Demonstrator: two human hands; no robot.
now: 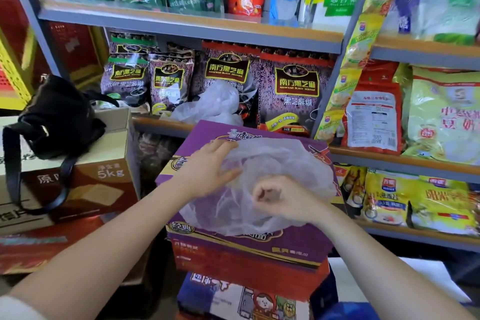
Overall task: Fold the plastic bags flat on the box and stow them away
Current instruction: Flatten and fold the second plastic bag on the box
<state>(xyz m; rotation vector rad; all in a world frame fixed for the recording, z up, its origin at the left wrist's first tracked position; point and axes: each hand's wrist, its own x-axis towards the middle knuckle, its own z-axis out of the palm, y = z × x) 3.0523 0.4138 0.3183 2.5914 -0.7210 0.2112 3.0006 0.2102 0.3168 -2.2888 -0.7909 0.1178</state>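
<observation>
A: On top of the purple box (298,243), in front of stocked shop shelves (197,26), a thin clear plastic bag (280,163) lies spread out, crumpled rather than flat.

B: What are the hands doing?

A: The left hand (207,171) lies open, fingers straight, pressing the bag's left edge against the box. The right hand (280,197) is curled into a fist on the bag's near side; it looks to be pinching a bit of the film, though the blur makes that hard to confirm.

B: Which step is this?

A: I judge it to be smoothing and the first fold. Next, the held edge would need drawing across while the flat hand pins the rest.

B: Any more bags?

A: A second bag (218,104) sits bunched on the shelf behind the box, not yet folded. A black handbag (57,117) rests on a carton (104,179) to the left.
</observation>
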